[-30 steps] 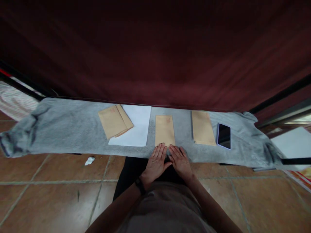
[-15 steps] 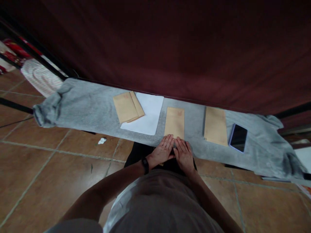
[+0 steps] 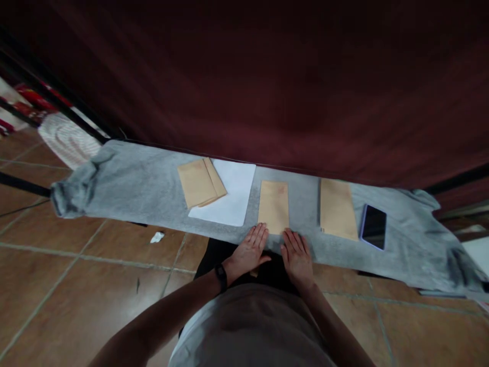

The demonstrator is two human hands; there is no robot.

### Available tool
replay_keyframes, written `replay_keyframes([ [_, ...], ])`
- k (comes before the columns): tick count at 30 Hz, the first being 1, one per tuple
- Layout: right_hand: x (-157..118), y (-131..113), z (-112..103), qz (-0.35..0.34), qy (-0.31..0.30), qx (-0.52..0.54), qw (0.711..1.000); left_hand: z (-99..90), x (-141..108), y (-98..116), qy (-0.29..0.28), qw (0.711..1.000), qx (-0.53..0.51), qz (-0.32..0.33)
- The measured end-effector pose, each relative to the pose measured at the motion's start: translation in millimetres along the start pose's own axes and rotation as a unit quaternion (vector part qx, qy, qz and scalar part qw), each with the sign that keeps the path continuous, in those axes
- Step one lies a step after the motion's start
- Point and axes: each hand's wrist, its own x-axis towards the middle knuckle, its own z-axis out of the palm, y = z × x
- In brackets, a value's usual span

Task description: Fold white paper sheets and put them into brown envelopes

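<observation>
A single brown paper envelope (image 3: 273, 206) lies flat on the grey cloth (image 3: 145, 183), its short side toward me. My left hand (image 3: 250, 248) rests flat at its near left corner, fingers stretched out and fingertips touching the paper. By the near right corner, my right hand (image 3: 298, 256) lies palm down with straight fingers, at or just beside the envelope's edge. Neither hand grips anything. To the left, several brown envelopes (image 3: 198, 182) overlap a white sheet (image 3: 233, 196). A stack of brown envelopes (image 3: 338, 209) sits to the right.
A phone in a purple case (image 3: 374, 227) lies right of the envelope stack. Behind the narrow cloth-covered surface hangs a dark red curtain (image 3: 244, 102). Black metal bars (image 3: 25, 184) stand at both ends. A crumpled white scrap (image 3: 157, 237) is on the tiled floor.
My hands have moved apart along the envelope's near edge, the left to its left corner and the right to its right. The whole view has shifted slightly, with the cloth lower in the picture.
</observation>
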Motion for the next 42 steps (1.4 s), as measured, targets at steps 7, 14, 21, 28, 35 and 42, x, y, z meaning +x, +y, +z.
replay_keyframes([
  [7, 14.5, -24.5, 3.7, -0.033, -0.03, 0.036, 0.998, 2.5, 2.9, 5.0, 0.017, 0.999, 0.006, -0.032],
  [14, 4.2, -9.5, -3.4, 0.013, -0.023, 0.024, 0.999, -0.2, 0.7, 1.0, 0.016, 0.999, 0.001, -0.037],
  [21, 2.0, -0.2, -10.1, 0.066, -0.007, 0.01, 0.998, -1.4, -0.5, 1.4, 0.038, 0.997, -0.014, -0.063],
  [28, 15.4, -3.7, 0.8, 0.118, 0.043, 0.075, 0.989, 2.5, 1.0, 2.1, 0.045, 0.997, -0.022, -0.062],
  [35, 41.5, -1.6, 7.9, 0.245, 0.115, 0.312, 0.911, 3.4, 1.2, 4.0, 0.054, 0.996, -0.002, -0.064],
  [42, 56.6, -18.0, 7.6, 0.386, 0.051, 0.618, 0.683, 7.0, 2.2, 5.4, 0.061, 0.995, -0.021, -0.08],
])
